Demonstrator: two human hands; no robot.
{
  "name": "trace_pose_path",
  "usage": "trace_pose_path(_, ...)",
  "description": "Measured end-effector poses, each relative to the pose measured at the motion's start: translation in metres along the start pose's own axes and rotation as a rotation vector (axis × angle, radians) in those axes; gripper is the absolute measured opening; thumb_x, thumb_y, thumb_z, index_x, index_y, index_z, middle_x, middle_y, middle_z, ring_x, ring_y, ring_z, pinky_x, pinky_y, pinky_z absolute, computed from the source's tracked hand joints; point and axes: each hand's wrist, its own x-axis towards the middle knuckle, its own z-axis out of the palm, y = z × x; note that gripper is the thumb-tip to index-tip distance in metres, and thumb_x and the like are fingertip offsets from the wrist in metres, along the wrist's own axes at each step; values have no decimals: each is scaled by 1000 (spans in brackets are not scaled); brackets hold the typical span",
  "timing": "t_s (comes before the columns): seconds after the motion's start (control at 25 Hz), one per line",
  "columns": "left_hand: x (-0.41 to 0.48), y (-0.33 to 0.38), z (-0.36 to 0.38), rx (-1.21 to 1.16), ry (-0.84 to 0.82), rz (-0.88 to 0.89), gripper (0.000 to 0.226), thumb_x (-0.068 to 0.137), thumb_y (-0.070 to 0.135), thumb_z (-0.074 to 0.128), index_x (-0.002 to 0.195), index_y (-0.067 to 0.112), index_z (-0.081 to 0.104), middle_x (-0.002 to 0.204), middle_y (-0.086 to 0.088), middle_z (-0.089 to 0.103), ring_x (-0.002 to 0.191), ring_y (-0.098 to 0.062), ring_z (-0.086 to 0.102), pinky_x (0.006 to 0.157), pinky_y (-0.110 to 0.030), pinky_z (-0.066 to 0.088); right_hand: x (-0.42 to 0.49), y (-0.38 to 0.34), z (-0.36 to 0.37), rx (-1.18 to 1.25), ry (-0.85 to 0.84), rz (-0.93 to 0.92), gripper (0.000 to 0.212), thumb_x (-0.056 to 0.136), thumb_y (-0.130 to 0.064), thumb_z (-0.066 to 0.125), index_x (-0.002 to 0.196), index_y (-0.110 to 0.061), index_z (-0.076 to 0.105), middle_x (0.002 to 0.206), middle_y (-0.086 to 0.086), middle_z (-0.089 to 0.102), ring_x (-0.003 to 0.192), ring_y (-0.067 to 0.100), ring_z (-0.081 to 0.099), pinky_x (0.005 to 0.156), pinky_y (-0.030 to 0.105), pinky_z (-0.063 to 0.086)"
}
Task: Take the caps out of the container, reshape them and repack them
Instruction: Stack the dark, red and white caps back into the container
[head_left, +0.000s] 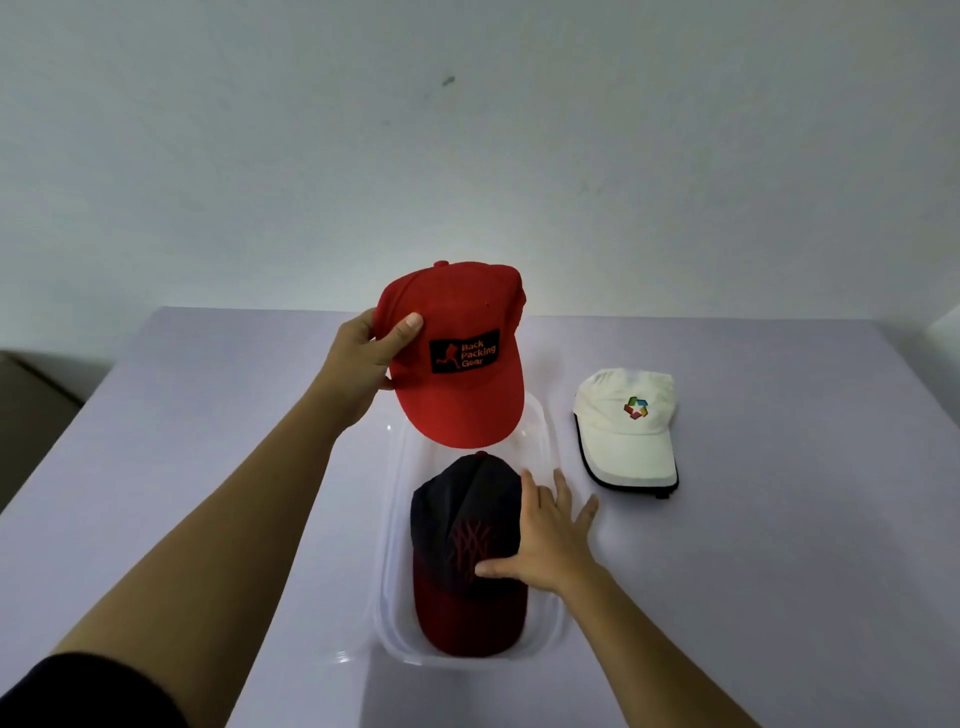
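My left hand (366, 358) grips a red cap (462, 364) by the side of its crown and holds it in the air above the far end of a clear plastic container (545, 644). The cap carries a black patch with orange lettering, and its brim points toward me. Inside the container lies a dark navy cap with a dark red brim (462, 561). My right hand (550, 535) rests on that cap's right side, fingers spread straight and thumb across the front. A white cap (626, 426) with a coloured logo sits on the table right of the container.
The container stands on a pale lilac table (208, 441) whose far edge meets a plain white wall. A dark object shows past the table's left edge (31, 384).
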Motion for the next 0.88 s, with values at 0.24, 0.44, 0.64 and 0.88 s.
trace_pose_path(0.24, 10, -30, 6, -6, 22, 40, 30, 90, 25, 60, 119, 16, 60, 103, 8, 69, 86, 1, 68, 67, -17, 56, -10, -4, 11, -53, 154, 7, 119, 61, -72, 63, 147, -19, -1, 154, 7, 17, 145, 26, -1, 105, 69, 0)
trace_pose_path(0.44, 9, -52, 8, 59, -196, -106, 29, 90, 24, 60, 117, 13, 61, 100, 0, 71, 89, -8, 70, 68, -22, 57, -18, 1, 26, -91, 344, -86, 122, 41, -79, 66, 138, -13, 31, 126, 9, 56, 125, 24, 31, 92, 65, 33)
trace_pose_path(0.64, 6, -82, 2, 282, -388, -348, 35, 86, 41, 61, 116, 23, 62, 114, -8, 69, 105, -29, 65, 81, -44, 54, -25, 5, 34, 21, 391, -164, 120, 55, -72, 64, 144, -12, 10, 132, 5, 30, 123, 20, 28, 100, 53, 22)
trace_pose_path(0.88, 3, -104, 4, 383, -531, -650, 35, 87, 38, 61, 115, 17, 61, 114, -7, 67, 108, -26, 62, 88, -44, 50, -24, 5, 31, 151, 265, -206, 113, 68, -66, 60, 138, -35, -23, 149, 5, 19, 134, 15, 10, 110, 41, -1)
